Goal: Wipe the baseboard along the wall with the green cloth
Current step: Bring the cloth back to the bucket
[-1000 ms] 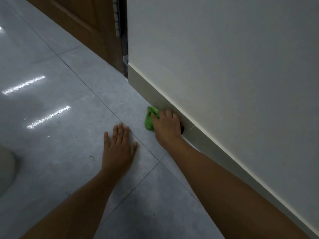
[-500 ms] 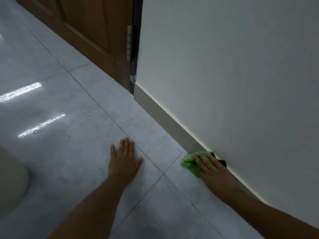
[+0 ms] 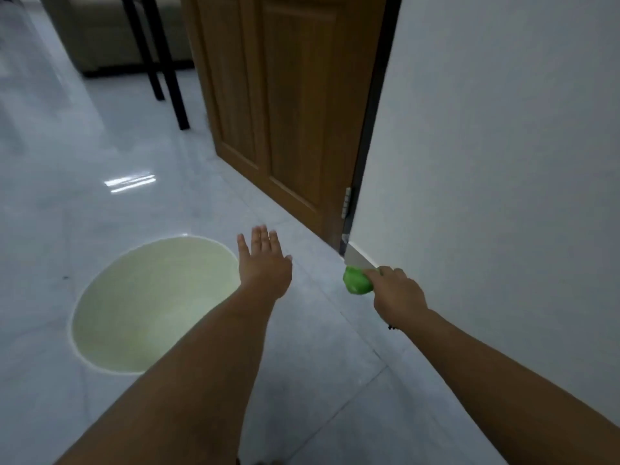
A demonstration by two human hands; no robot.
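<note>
The right hand [image 3: 397, 295] is closed around a bunched green cloth [image 3: 357, 280], with the fingers wrapped over its top and most of the cloth bulging out to the left of the knuckles. The cloth sits low against the wall [image 3: 503, 162], touching or just beside the near end of the baseboard [image 3: 358, 260], close to where the baseboard stops at the dark door frame [image 3: 369, 129]. Whether the cloth presses flat on the baseboard cannot be told from this angle.

The left hand [image 3: 263, 260] is open, fingers spread and straight, palm facing down over the pale tiled floor [image 3: 302, 364]; it grasps nothing. It is not clear whether it rests on the floor or hangs above it.

Just left of the left forearm stands 1 round, pale yellow-green basin [image 3: 100, 297] on the floor. Its inside looks smooth and evenly coloured; whether it holds water cannot be told, and no objects show in it. The forearm crosses over its right rim in the view.

A brown wooden door [image 3: 285, 112] stands beyond the hands, with a small metal hinge [image 3: 347, 203] near its lower edge by the frame. Farther back, 2 dark furniture legs [image 3: 174, 78] rise from the floor in front of a low beige piece of furniture [image 3: 100, 35].
</note>
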